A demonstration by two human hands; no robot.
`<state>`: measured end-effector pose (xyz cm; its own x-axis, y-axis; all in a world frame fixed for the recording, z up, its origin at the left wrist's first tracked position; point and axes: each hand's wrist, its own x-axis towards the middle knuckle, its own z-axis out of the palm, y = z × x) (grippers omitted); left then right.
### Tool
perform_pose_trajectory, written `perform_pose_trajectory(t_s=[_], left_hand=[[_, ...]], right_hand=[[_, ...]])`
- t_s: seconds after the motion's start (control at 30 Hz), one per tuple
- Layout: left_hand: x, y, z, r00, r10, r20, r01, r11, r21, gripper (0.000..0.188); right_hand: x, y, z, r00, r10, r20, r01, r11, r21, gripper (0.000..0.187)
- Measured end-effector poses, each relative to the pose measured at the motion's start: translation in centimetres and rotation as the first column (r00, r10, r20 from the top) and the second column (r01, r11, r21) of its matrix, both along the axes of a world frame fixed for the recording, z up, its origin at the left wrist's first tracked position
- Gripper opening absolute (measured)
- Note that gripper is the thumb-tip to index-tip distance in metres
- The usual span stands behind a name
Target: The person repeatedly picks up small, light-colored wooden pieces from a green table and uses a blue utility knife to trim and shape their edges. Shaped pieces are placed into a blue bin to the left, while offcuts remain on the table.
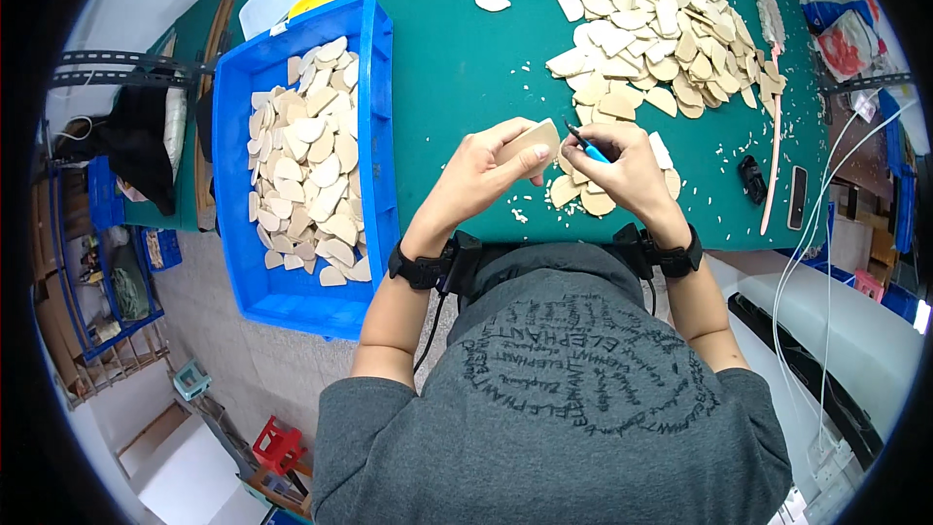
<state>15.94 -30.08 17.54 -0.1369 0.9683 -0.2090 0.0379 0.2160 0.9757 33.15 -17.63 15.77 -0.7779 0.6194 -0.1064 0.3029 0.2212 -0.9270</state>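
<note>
In my left hand [473, 173] a flat beige piece with a rounded edge [541, 140] is pinched between thumb and fingers, above the table's near edge. My right hand [634, 171] grips a pen-shaped hand tool with a blue body [592, 150] and a dark, slim tip. That tip points up and left, close beside the piece's right edge; whether they touch I cannot tell. Below my right hand lie several loose beige pieces [594, 202], partly hidden by it.
A big heap of beige pieces [671, 29] covers the far right of the green table [457, 58]. On my left stands a blue crate [381, 136] full of similar pieces. A pink-handled brush [776, 107], a phone [798, 198] and small scattered shavings [521, 217] lie about.
</note>
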Motion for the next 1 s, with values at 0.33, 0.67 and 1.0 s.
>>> perform_pose_trajectory(t_s=[0.33, 0.67, 1.0], left_hand=[[-13.7, -10.4, -4.4, -0.147, 0.397, -0.906, -0.547, 0.731, 0.409, 0.049], [7.7, 4.2, -15.1, 0.644, 0.062, -0.763, -0.117, 0.993, -0.018, 0.041], [10.3, 4.6, -7.7, 0.85, 0.307, 0.429, -0.247, 0.95, -0.19, 0.03]], right_hand=[[5.2, 0.0, -0.7, 0.941, -0.335, 0.055, 0.339, 0.937, -0.08, 0.014], [9.4, 2.7, -1.2, 0.942, -0.334, 0.023, 0.333, 0.932, -0.144, 0.016], [12.8, 5.4, -3.1, 0.991, -0.126, 0.044, 0.129, 0.988, -0.082, 0.024]])
